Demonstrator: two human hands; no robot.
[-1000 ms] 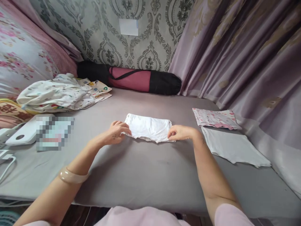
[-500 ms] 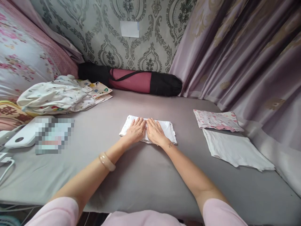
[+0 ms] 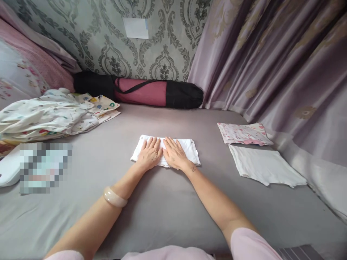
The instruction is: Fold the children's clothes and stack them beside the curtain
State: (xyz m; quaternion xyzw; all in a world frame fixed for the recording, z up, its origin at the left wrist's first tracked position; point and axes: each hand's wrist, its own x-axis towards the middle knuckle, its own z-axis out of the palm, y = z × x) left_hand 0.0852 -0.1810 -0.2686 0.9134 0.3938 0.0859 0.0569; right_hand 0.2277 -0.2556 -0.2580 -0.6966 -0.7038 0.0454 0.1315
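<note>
A white folded cloth garment [image 3: 189,148] lies flat on the grey sheet, its edges stacked in layers. My left hand [image 3: 150,154] rests palm down on its left half, with the fingers stretched out and pointing away from me. Just beside it, my right hand [image 3: 175,154] presses flat on the middle of the garment, fingers also extended. The thumbs lie close to each other. Part of the cloth is hidden under both palms. A pale bangle [image 3: 115,197] circles my left forearm.
On the right lie a pink-patterned folded cloth [image 3: 244,134] and a white garment [image 3: 267,164]. A crumpled printed cloth [image 3: 51,112] is at left, above a white device [image 3: 11,166] and a blurred-out item [image 3: 45,169]. A black-and-red rolled bag [image 3: 146,93] lies along the wall.
My view has shifted slightly, so the surroundings sit differently in the picture. Both hands stay flat on the white garment, having slid a little apart toward its ends.
</note>
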